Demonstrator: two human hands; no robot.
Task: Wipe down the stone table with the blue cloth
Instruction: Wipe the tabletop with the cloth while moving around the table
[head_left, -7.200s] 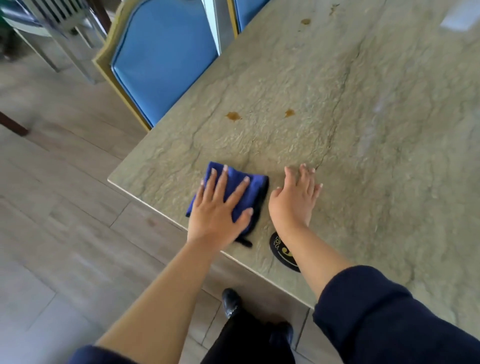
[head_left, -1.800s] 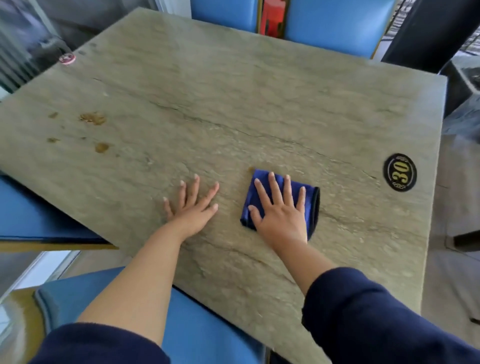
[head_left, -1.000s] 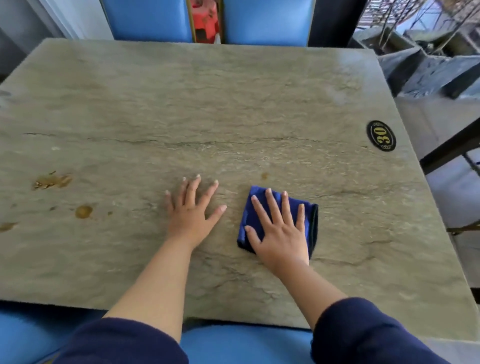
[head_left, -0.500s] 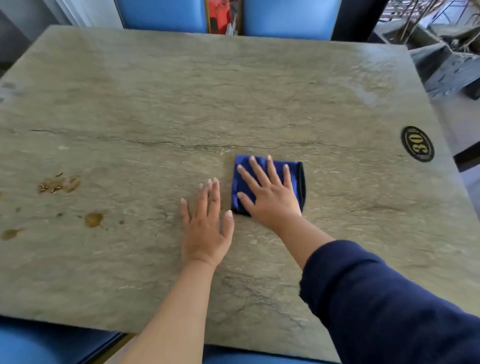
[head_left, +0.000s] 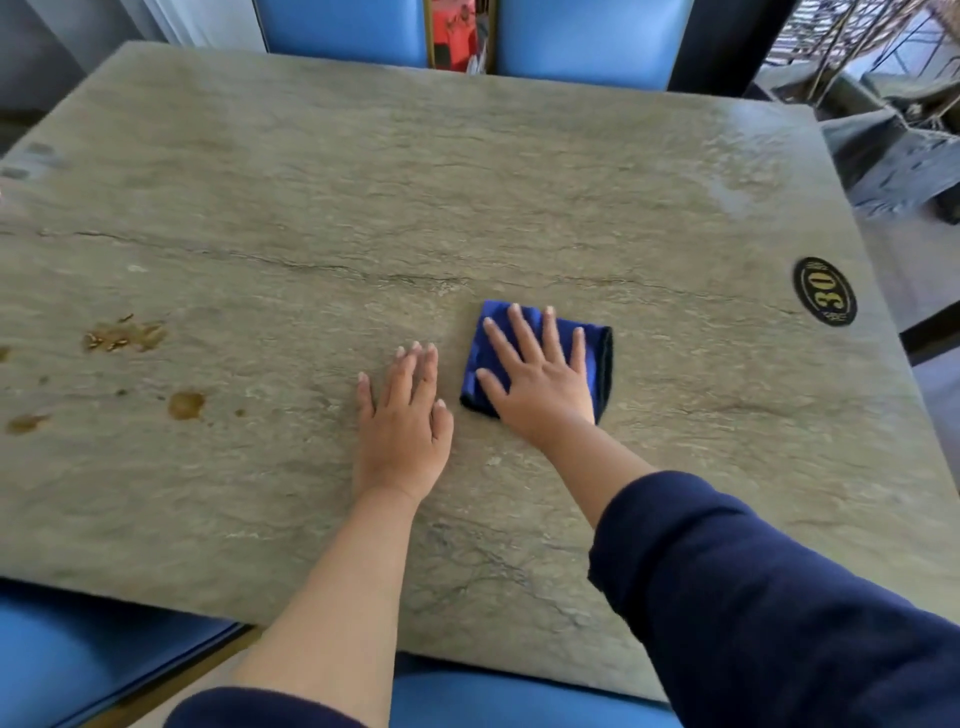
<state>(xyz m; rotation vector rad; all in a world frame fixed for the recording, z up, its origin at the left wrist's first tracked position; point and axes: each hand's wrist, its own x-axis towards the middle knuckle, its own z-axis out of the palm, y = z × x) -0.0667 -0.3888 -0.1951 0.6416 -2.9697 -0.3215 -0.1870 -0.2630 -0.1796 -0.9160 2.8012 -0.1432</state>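
Observation:
The grey-green stone table (head_left: 519, 171) fills most of the view. A folded blue cloth (head_left: 600, 358) lies near its middle. My right hand (head_left: 537, 382) presses flat on the cloth with fingers spread. Just to its left, my left hand (head_left: 402, 421) rests flat on the bare stone, fingers together, apart from the cloth. Several brown stains (head_left: 124, 335) mark the table's left part, with one round spot (head_left: 186, 404) nearer to me.
A black oval badge reading 30 (head_left: 825, 291) sits near the right edge. Blue chairs stand at the far side (head_left: 582, 36) and under the near edge (head_left: 78, 654). Dark stone blocks (head_left: 898, 150) lie on the floor at the right.
Over the last second my right hand has slid the cloth away from me toward the table's middle. My left hand's fingers have closed together. The cloth was under my left hand several seconds ago.

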